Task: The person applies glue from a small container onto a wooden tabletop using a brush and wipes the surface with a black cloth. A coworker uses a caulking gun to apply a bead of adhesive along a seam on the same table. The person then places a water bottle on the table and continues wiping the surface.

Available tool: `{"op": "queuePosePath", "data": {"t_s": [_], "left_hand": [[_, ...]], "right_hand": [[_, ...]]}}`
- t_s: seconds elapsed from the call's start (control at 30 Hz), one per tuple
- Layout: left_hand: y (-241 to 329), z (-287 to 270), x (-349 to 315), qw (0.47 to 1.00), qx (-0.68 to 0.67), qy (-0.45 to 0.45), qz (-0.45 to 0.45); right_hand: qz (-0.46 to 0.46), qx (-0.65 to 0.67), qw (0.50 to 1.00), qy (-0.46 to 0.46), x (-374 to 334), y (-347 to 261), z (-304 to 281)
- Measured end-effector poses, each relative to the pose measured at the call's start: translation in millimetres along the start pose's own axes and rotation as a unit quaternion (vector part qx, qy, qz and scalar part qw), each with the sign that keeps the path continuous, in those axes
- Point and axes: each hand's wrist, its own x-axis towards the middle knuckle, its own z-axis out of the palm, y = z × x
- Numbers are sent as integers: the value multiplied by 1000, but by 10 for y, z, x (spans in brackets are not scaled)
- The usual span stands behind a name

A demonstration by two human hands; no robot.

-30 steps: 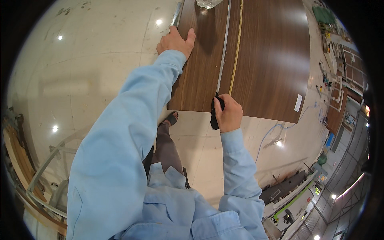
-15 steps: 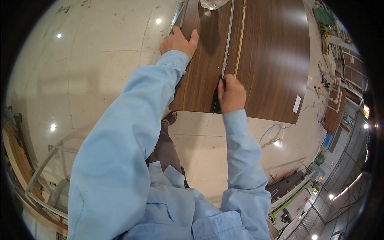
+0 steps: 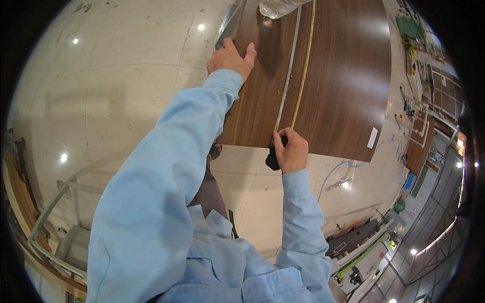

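Observation:
A dark brown wood-grain panel (image 3: 348,76) stretches away in front of me. My left hand (image 3: 230,60) rests on its left edge, thumb spread from the fingers, holding nothing. At the near edge my right hand (image 3: 294,151) is closed round a black, rounded tape measure (image 3: 273,158), partly hidden by the fingers. A yellow blade (image 3: 304,70) runs from that hand up along the panel. Beside it lies a thin whitish strip (image 3: 289,70), reaching down to my right thumb and index finger; whether they pinch it I cannot tell.
A clear plastic-wrapped bundle (image 3: 280,7) lies at the panel's far end. A white label (image 3: 372,138) is near the right corner. Blue hose (image 3: 339,164) trails over the tiled floor (image 3: 126,116). A metal frame (image 3: 55,202) stands at lower left, machinery (image 3: 361,272) at lower right.
My right hand has drawn toward me, to the panel's near edge, and the black tape measure now shows beyond that edge. My left hand has shifted slightly nearer along its edge.

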Motion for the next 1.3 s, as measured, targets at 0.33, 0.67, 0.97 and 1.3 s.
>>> {"op": "queuePosePath", "data": {"t_s": [0.33, 0.67, 0.97, 1.3], "left_hand": [[-28, 5, -1, 1000, -9, 16, 14], [-26, -9, -37, 999, -7, 29, 21], [-28, -6, -28, 999, -3, 38, 29], [0, -8, -15, 1000, -3, 18, 14]], "right_hand": [[-38, -99, 994, -35, 131, -143, -27], [-56, -115, 991, -26, 158, -113, 31], [-72, -54, 990, 110, 778, -151, -218], [-32, 1, 999, -17, 77, 15, -101]]}}
